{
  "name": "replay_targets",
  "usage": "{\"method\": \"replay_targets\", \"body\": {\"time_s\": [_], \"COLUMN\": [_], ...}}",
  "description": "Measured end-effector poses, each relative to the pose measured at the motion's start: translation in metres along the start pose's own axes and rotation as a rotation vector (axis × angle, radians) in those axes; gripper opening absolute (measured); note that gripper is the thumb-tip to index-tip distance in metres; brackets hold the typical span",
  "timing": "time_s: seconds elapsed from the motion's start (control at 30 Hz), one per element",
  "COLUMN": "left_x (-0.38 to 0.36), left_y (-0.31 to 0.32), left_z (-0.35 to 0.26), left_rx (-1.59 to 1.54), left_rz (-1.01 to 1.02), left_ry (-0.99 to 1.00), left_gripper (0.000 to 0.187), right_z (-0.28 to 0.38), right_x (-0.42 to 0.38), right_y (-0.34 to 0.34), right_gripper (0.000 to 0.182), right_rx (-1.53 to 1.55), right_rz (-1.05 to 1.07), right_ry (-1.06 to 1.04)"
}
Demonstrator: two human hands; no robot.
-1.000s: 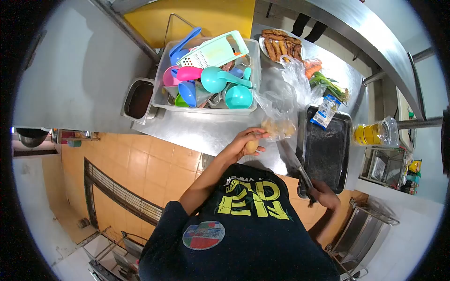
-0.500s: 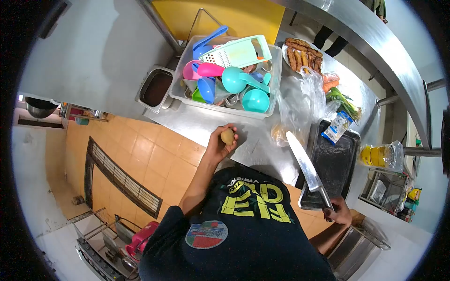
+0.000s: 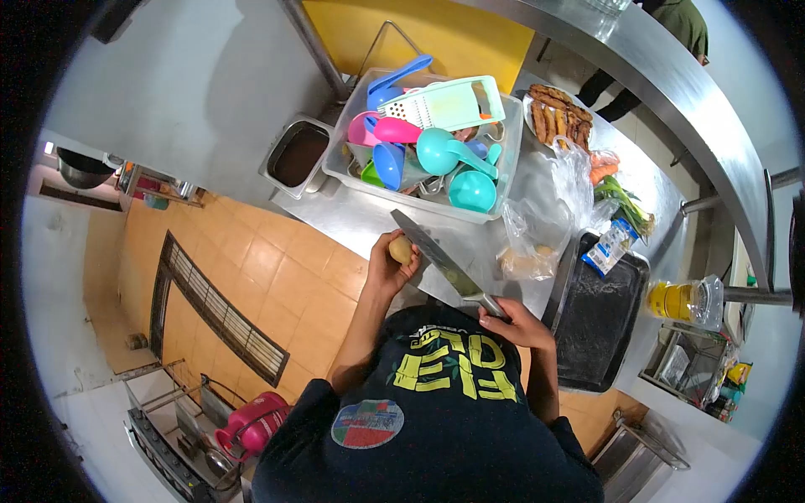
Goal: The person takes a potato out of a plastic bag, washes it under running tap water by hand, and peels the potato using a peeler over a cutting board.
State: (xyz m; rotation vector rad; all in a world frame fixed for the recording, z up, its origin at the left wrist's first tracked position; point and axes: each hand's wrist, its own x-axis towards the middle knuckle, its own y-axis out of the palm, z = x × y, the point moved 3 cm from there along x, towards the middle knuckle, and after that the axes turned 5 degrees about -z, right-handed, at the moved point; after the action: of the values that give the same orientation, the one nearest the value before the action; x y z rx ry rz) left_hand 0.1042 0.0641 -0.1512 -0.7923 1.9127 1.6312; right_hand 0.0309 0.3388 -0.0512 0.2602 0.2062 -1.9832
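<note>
A small brown, roundish item like a potato (image 3: 401,250) is held in my left hand (image 3: 387,266), its fingers curled around it near the steel counter's front edge. My right hand (image 3: 521,324) is closed round the handle of a large knife (image 3: 438,258). The blade slants up and to the left, its tip just above the item, close to my left fingers; whether they touch I cannot tell. Right of the blade, a clear plastic bag (image 3: 528,260) with pale contents lies on the steel counter (image 3: 369,225).
Beyond my hands sits a clear bin (image 3: 411,201) of colourful scoops and a grater, beside a steel container (image 3: 298,157). A black tray (image 3: 595,318), a blue packet (image 3: 610,247), leeks (image 3: 620,205), a plate of browned food (image 3: 558,117) and a yellow jar (image 3: 671,302) stand rightward. Another person (image 3: 679,25) stands behind.
My right hand has brought the knife left from over the black tray, up to my left hand. My left hand still holds the brown item. The view has shifted slightly.
</note>
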Motion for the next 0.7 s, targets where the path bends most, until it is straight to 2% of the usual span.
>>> {"method": "replay_targets", "body": {"time_s": [0.03,0.17,0.27,0.37,0.4,0.5,0.53,0.63,0.67,0.7], "left_x": [-0.006,-0.023,-0.052,-0.071,-0.074,-0.081,-0.088,-0.083,-0.086,-0.091], "left_y": [-0.001,-0.006,0.010,0.022,0.022,0.038,0.045,0.018,0.013,0.010], "left_z": [-0.001,-0.004,-0.004,-0.004,-0.003,0.003,0.002,-0.007,-0.013,-0.019], "left_rx": [-0.003,0.037,0.213,0.596,0.697,1.012,1.100,0.976,0.970,0.751], "left_rz": [-0.010,0.020,0.108,0.284,0.168,0.074,-0.020,-0.103,-0.077,-0.078], "left_ry": [0.025,0.095,0.223,0.414,0.419,0.624,0.684,0.645,0.712,0.638], "left_gripper": [0.017,0.021,0.028,0.033,0.039,0.043,0.047,0.043,0.032,0.028], "right_z": [-0.002,-0.015,-0.016,-0.022,-0.022,-0.023,-0.023,-0.022,-0.019,-0.019], "right_x": [0.006,0.019,0.031,0.042,0.046,0.051,0.053,0.045,0.035,0.021], "right_y": [0.002,0.013,0.022,0.031,0.033,0.041,0.043,0.035,0.030,0.026], "right_gripper": [0.019,0.022,0.022,0.021,0.021,0.021,0.021,0.021,0.021,0.022], "right_rx": [0.005,0.202,0.352,0.514,0.509,0.509,0.515,0.456,0.409,0.361], "right_rz": [0.010,0.073,0.118,0.172,0.175,0.189,0.200,0.218,0.191,0.165], "right_ry": [-0.006,0.188,0.207,0.252,0.271,0.344,0.378,0.414,0.438,0.466]}}
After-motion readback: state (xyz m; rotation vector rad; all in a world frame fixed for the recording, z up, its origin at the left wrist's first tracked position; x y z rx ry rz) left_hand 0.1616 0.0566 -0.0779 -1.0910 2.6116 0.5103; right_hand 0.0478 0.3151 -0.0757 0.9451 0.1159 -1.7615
